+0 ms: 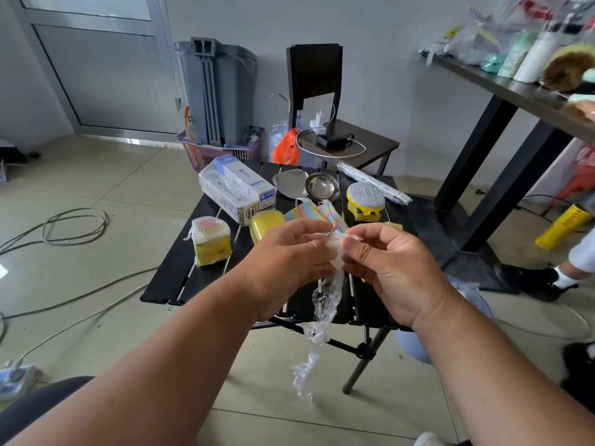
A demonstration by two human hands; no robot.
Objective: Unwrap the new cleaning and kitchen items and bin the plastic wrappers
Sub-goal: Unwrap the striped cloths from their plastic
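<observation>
While both hands pinch it, a clear plastic wrapper (325, 304) dangles above the black counter (180, 268).

The left hand (286, 262) and right hand (389, 268) each have their grip clamped on the wrapper's crumpled top, fingertips nearly meeting. Behind lie a wrapped sponge pack (211, 241), a yellow sponge (265, 225), a glittery scrubber (365, 201) and a grey bin (217, 91) against the wall.

Grey upturned bin (217, 91) standing in a purple basket (206, 156); white charger (319, 119) and cable on a dark chair (338, 123)
</observation>
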